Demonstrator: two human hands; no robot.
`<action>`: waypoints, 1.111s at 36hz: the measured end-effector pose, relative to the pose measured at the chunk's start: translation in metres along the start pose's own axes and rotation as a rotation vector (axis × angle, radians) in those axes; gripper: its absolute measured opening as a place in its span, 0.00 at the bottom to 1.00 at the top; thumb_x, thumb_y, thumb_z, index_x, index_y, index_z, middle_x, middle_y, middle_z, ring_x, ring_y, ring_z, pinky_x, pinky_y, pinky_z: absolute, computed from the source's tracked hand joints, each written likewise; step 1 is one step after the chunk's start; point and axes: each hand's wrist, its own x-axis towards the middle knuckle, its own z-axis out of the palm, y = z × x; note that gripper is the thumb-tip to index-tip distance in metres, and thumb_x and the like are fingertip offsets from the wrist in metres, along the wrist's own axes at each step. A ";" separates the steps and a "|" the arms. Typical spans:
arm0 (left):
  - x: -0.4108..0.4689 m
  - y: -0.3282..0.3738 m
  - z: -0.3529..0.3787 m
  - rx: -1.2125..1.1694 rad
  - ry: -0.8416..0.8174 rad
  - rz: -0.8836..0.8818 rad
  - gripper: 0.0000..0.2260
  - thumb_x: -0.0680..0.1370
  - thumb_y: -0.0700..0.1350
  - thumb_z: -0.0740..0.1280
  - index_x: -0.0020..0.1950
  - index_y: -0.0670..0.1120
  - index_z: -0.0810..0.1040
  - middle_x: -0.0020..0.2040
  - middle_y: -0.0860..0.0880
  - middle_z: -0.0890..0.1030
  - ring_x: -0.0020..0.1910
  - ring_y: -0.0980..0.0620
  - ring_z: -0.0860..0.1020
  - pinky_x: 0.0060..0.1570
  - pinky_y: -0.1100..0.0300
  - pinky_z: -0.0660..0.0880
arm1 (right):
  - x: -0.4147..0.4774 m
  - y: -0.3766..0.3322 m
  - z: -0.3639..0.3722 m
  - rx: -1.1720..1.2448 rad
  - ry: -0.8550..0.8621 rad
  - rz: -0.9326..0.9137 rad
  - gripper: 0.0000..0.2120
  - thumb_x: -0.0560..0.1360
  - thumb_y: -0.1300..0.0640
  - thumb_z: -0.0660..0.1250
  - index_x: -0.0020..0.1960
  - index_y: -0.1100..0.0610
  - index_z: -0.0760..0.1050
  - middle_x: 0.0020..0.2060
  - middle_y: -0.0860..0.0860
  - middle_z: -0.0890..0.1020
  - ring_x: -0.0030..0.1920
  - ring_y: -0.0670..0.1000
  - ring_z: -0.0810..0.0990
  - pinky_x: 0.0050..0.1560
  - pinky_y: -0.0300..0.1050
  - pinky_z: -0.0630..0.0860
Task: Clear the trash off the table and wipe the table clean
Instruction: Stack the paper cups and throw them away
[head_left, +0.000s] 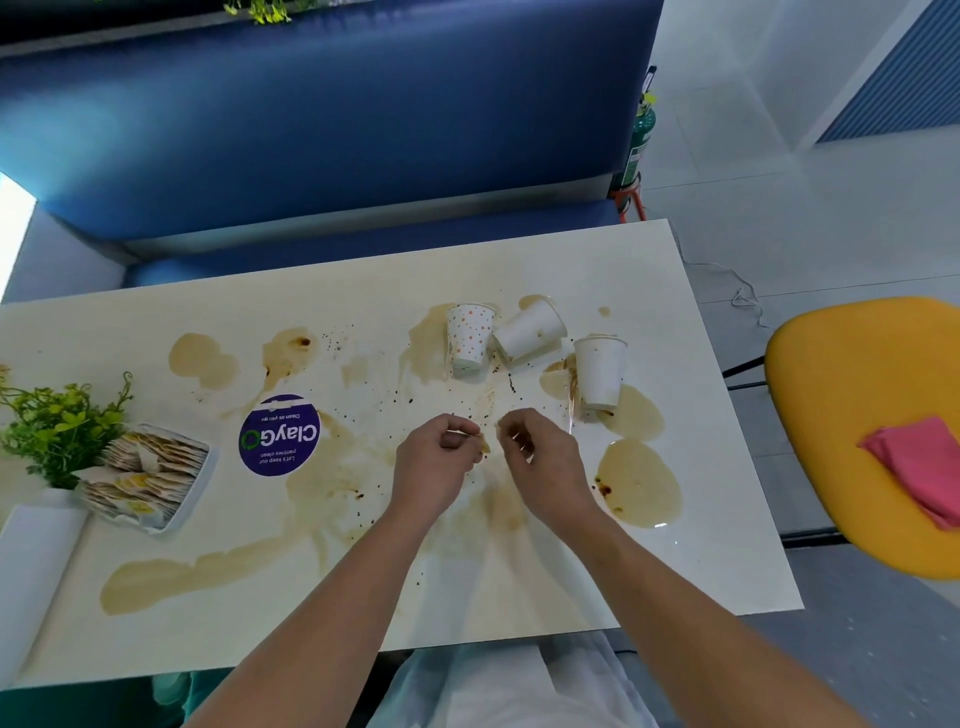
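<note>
The white table (519, 597) is covered with brown coffee puddles (636, 483) and dark crumbs. Three paper cups sit at the far right: a dotted cup (470, 338), a tipped white cup (530, 330) and a white cup (600, 371) standing mouth down. My left hand (436, 467) hovers over the table's middle and pinches a small tan scrap (484, 445) at its fingertips. My right hand (545, 462) is close beside it with curled fingers; I see nothing held in it. A clear thin stick (571, 413) lies by the right cup.
A pink cloth (924, 467) lies on a yellow chair (841, 395) to the right. At the left stand a potted plant (57, 426) and a tray of sachets (150, 473). A purple round sticker (279, 435) is on the table. A blue bench (311, 130) runs behind.
</note>
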 end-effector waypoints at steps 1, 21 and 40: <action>0.001 0.000 0.001 -0.012 -0.008 -0.002 0.05 0.77 0.38 0.72 0.48 0.47 0.84 0.39 0.49 0.87 0.42 0.50 0.86 0.53 0.51 0.83 | -0.001 -0.002 0.000 0.027 0.002 0.014 0.05 0.81 0.62 0.67 0.54 0.54 0.79 0.45 0.43 0.82 0.45 0.45 0.79 0.45 0.31 0.73; 0.003 0.002 0.008 -0.142 -0.086 -0.022 0.03 0.78 0.38 0.73 0.51 0.44 0.82 0.41 0.48 0.87 0.41 0.52 0.84 0.45 0.58 0.79 | -0.004 0.009 -0.005 0.167 0.071 0.049 0.10 0.78 0.62 0.71 0.53 0.51 0.87 0.44 0.45 0.83 0.40 0.45 0.80 0.43 0.34 0.73; 0.000 0.000 -0.006 -0.009 0.018 0.066 0.04 0.76 0.41 0.76 0.48 0.50 0.85 0.41 0.53 0.87 0.39 0.60 0.82 0.42 0.63 0.74 | 0.017 0.050 -0.028 -0.685 0.015 0.205 0.09 0.79 0.56 0.64 0.58 0.55 0.77 0.55 0.54 0.75 0.55 0.58 0.75 0.41 0.48 0.75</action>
